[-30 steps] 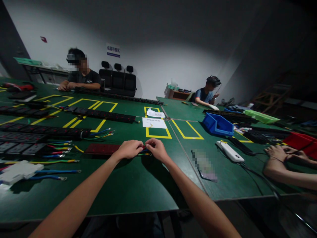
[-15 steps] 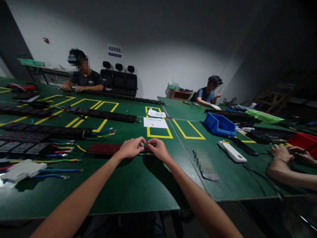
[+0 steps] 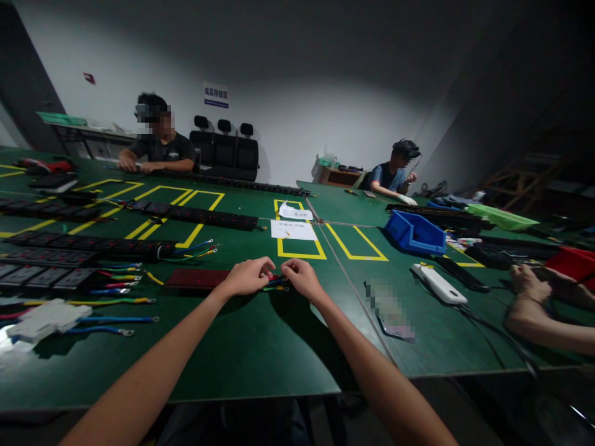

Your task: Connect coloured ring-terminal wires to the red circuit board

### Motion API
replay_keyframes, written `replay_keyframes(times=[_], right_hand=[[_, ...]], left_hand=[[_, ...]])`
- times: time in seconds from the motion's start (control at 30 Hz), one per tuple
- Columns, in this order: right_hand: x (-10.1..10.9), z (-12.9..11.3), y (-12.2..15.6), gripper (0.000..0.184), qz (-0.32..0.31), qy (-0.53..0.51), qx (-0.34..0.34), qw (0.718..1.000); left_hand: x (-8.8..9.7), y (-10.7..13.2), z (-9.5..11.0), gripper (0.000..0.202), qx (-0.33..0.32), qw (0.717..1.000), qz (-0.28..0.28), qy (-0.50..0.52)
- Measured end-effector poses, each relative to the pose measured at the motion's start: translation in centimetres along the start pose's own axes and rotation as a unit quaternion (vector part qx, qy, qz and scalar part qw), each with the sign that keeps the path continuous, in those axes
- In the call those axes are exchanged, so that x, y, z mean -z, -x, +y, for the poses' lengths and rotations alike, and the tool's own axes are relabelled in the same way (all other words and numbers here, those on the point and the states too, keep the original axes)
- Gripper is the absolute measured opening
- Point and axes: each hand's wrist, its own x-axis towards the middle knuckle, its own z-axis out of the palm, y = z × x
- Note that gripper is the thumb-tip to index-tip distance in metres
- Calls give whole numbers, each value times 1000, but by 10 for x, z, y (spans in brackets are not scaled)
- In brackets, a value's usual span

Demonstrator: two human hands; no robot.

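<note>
Since a second ago, your right hand (image 3: pixel 303 280) has drawn slightly away from your left hand (image 3: pixel 247 277); a small gap now parts the fingertips, and more of the coloured wires (image 3: pixel 273 286) shows between them.

Nearest on the green table (image 3: pixel 218 365), to your left: a white plastic block (image 3: pixel 50 321) beside blue leads (image 3: pixel 118 320) ending in ring terminals. To your right lies a phone (image 3: pixel 390 313), its screen obscured.

Dark-red socket strip (image 3: pixel 198 279): flat in front of you, its right end under your left hand. Left hand: fingers curled over the wires at that end; grip cannot be confirmed. Right hand: narrow, thumb and fingertips at the wires; cannot tell whether you pinch one. A green wire with a ring terminal points right, below your right fingertips.

Further left, black socket strips (image 3: pixel 95 243) lie in rows. On your right, a white elongated unit (image 3: pixel 438 284), with a co-worker's forearm (image 3: pixel 534 319) beyond it to the right. Farther: a white paper sheet (image 3: pixel 292 230), then a blue bin (image 3: pixel 423 244). Two co-workers sit across; black seats (image 3: pixel 225 152) stand against the wall.
</note>
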Motion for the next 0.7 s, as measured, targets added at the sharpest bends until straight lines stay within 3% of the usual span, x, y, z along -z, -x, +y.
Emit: replay_keyframes(times=[0.17,0.3,0.37,0.53,0.7], right_hand=[[12,-3,3,30,3,115,-11,993],[14,-5,5,42,-43,143,-7,989],[13,-8,7,39,-65,148,-9,987],[11,-11,8,24,-94,120,-20,988],[13,-8,5,17,-153,6,-66,986]], left_hand=[[1,-1,-1,32,4,999,12,33],[2,-1,0,26,-6,1000,10,26],[2,-1,1,25,-11,1000,5,20],[2,1,2,23,-8,1000,2,-2],[1,0,0,24,2,1000,15,5]])
